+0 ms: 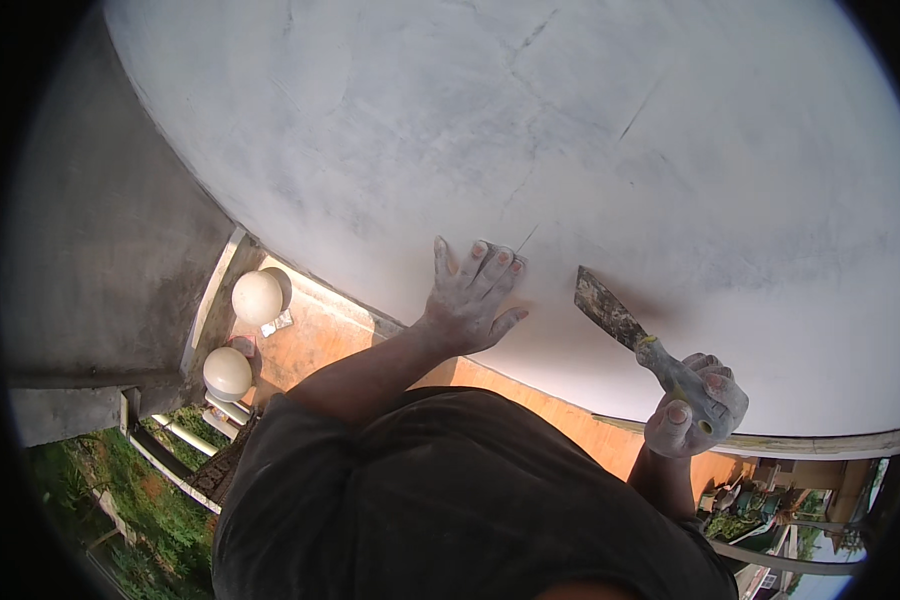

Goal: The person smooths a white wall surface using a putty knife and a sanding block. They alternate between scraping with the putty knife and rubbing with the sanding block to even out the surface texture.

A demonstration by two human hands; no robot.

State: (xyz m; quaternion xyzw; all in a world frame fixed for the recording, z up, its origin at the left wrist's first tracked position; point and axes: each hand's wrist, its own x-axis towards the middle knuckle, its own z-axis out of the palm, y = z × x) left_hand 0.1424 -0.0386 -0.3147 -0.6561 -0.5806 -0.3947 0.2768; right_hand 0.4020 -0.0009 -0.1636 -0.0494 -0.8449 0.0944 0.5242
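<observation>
My left hand (468, 300), coated in white dust, lies against the whitish wall (610, 150) with its fingers stretched out. Something dark shows between its fingertips; whether that is shadow or a thin piece of material I cannot make out. My right hand (705, 405), just as dusty, is closed round the grey handle of a putty knife (612, 312). Its stained metal blade points up and left, near the wall, and a shadow falls beside it. Contact between blade and wall cannot be told. Thin dark cracks and grey smudges mark the white surface.
An orange-brown floor (320, 335) runs along the wall's foot. Two pale round objects (257, 297) stand at the left, near a dark grey wall (110, 220). Railings (175, 465) and greenery lie beyond at lower left. Assorted items (760, 500) sit at lower right.
</observation>
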